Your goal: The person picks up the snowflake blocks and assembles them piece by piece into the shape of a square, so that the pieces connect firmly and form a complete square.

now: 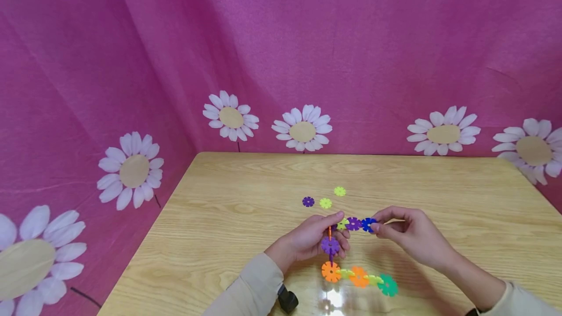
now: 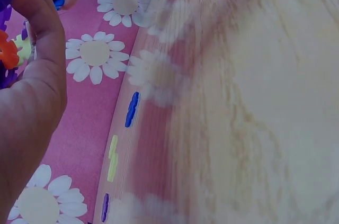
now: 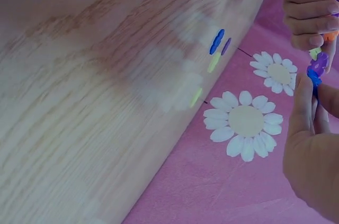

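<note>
My left hand (image 1: 307, 238) grips a chain of slotted flower-shaped plastic discs, its thumb on top near the chain's upper corner. From there a yellow-green disc (image 1: 342, 224), a purple disc (image 1: 353, 224) and a blue disc (image 1: 368, 224) run to the right. The thumb and fingertips of my right hand (image 1: 417, 238) pinch that blue disc at the end. Below the left hand hang another purple disc (image 1: 330, 246) and an orange disc (image 1: 331, 272). The lower row leads right through a second orange disc (image 1: 359, 277) to a green disc (image 1: 388, 285).
On the wooden table (image 1: 219, 208) beyond the hands lie a loose purple disc (image 1: 308, 202) and two yellow-green discs (image 1: 326, 203). The left wrist view also shows a loose blue disc (image 2: 132, 109). A pink cloth (image 1: 351, 38) with daisies stands behind the table.
</note>
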A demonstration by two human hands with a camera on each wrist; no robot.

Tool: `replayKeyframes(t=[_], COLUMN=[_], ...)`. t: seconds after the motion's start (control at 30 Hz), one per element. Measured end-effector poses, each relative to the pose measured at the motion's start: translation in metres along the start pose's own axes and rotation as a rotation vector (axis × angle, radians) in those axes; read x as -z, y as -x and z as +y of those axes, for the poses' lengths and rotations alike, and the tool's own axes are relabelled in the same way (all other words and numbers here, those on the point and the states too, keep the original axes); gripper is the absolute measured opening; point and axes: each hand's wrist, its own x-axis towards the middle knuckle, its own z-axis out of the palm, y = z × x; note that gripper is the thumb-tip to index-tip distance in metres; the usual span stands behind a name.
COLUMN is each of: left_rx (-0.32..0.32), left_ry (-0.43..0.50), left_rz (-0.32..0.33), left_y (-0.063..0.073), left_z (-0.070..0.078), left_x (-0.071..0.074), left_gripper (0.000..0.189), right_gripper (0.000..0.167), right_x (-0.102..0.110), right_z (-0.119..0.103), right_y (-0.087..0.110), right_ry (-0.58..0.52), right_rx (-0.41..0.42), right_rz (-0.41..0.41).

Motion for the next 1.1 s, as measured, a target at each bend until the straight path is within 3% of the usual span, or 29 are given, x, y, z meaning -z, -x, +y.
replayKeyframes(t=[0.23, 0.43, 0.63, 1.1], left_rx=[0.017, -0.002, 0.012, 0.079], left_ry=[0.000, 0.023, 0.068, 0.045], left_rz=[-0.035, -0.058, -0.062, -0.047], left_y=[0.001, 0.000, -0.001, -0.003], left_z=[0.003, 0.002, 0.004, 0.002], left_x=[-0.003, -0.001, 0.000, 0.002], left_gripper=[0.051, 0.050, 0.048, 0.049], right_gripper=[0.014, 0.013, 0.011, 0.008], right_x=[-0.004, -0.011, -0.018, -0.022], right_z=[-0.001, -0.002, -0.004, 0.005], right_y=[0.003, 0.005, 0.006, 0.004], right_ry=[0.001, -0.039, 0.011, 0.104], right_rx=[0.049, 0.062, 0.068, 0.134], right_rz=[0.008, 0.071, 0.141, 0.160])
